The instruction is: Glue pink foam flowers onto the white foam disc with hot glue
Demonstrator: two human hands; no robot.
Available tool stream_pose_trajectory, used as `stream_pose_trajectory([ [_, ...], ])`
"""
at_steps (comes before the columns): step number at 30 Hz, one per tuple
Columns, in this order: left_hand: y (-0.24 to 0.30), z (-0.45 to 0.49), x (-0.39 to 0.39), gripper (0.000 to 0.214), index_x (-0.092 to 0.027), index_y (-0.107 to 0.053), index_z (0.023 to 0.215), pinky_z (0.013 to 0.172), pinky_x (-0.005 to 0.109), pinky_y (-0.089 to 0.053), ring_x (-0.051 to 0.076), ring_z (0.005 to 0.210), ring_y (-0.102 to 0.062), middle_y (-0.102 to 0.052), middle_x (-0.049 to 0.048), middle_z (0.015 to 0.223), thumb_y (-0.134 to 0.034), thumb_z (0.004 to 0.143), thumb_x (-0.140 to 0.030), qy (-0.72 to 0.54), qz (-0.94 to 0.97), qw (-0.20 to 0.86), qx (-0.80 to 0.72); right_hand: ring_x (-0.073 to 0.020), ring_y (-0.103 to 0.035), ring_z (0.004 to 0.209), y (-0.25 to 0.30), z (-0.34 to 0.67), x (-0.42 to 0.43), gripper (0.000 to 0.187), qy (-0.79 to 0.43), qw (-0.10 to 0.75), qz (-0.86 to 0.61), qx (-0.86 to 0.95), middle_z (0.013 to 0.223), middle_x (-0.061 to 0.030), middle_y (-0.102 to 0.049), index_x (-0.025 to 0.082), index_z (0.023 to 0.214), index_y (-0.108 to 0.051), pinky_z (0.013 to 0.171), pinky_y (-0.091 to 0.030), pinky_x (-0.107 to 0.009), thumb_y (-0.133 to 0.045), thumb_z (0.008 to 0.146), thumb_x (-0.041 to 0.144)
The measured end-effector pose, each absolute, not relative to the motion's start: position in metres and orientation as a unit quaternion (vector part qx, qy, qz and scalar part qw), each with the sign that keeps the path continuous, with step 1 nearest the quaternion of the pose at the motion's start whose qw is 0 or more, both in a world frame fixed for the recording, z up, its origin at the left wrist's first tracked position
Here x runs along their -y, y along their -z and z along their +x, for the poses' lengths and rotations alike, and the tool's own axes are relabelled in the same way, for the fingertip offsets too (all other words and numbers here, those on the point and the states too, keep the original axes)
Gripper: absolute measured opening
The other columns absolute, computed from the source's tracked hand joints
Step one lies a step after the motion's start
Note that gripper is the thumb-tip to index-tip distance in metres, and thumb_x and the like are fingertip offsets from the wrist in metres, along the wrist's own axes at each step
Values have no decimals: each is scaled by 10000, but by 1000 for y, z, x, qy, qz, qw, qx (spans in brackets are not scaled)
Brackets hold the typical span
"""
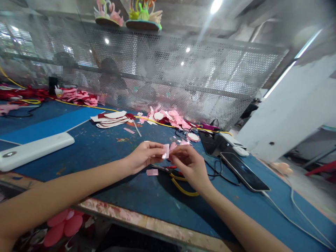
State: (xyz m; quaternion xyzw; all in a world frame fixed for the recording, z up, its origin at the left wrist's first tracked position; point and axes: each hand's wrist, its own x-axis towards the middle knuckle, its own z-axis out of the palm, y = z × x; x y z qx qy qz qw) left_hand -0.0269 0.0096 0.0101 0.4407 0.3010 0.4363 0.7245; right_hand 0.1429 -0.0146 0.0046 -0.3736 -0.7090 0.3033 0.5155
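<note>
My left hand [145,155] and my right hand [189,164] meet above the blue table [110,147]. Both pinch a small pale pink piece [166,151] held upright between the fingertips. A second small pink piece [152,172] lies flat on the table just below my left hand. Yellow-handled pliers [181,185] lie under my right hand, partly hidden by it.
A dark phone [243,171] with a white cable lies to the right, a white flat device [34,149] to the left. Pink and white cut-outs [168,118] are heaped along a perforated metal screen [183,77]. Other people sit behind the screen.
</note>
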Motion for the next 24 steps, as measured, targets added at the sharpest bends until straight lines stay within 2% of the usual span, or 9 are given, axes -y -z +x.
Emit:
stream_pose_trajectory([
  [4,-9,-26,-10,240,-124,-646,721,600,198,-475,75,577,-574,-637,3,639,-790,546,-204,-434,434,726,-309,-133,-626,687,-4,150,12,95,-105,475,-330,809,802,-25,-673,218,850,-644,646,-506,-253,-597,784,168],
  [7,-6,-26,-9,222,-127,-645,712,582,188,-477,70,559,-570,-632,-6,622,-781,545,-183,-440,430,725,-311,-140,-633,726,-4,149,12,86,-68,475,-303,823,787,-25,-678,216,790,-659,675,-503,-253,-606,782,148],
  [13,-6,-24,-9,204,-119,-652,723,579,196,-487,75,544,-575,-640,4,617,-768,561,-163,-439,412,734,-315,-135,-611,657,-3,146,13,60,-110,473,-352,800,760,-15,-670,219,777,-650,615,-504,-243,-595,788,199],
  [16,-5,-24,-9,200,-119,-659,725,576,194,-489,76,541,-581,-650,9,618,-767,564,-168,-443,407,734,-314,-148,-608,687,-2,146,14,61,-145,469,-370,789,777,-25,-663,219,787,-655,611,-509,-248,-599,786,242],
  [18,-3,-24,-9,203,-117,-669,731,583,191,-489,79,551,-591,-658,14,622,-769,566,-182,-442,417,733,-306,-158,-606,710,-2,144,14,72,-186,479,-378,770,801,-35,-655,214,793,-650,603,-516,-253,-602,785,267],
  [24,-3,-22,-6,256,-113,-693,742,617,207,-490,78,556,-594,-671,20,654,-793,539,-233,-450,446,711,-305,-131,-572,590,-2,134,17,172,-343,529,-421,652,756,-20,-626,187,765,-622,540,-538,-262,-671,720,346],
])
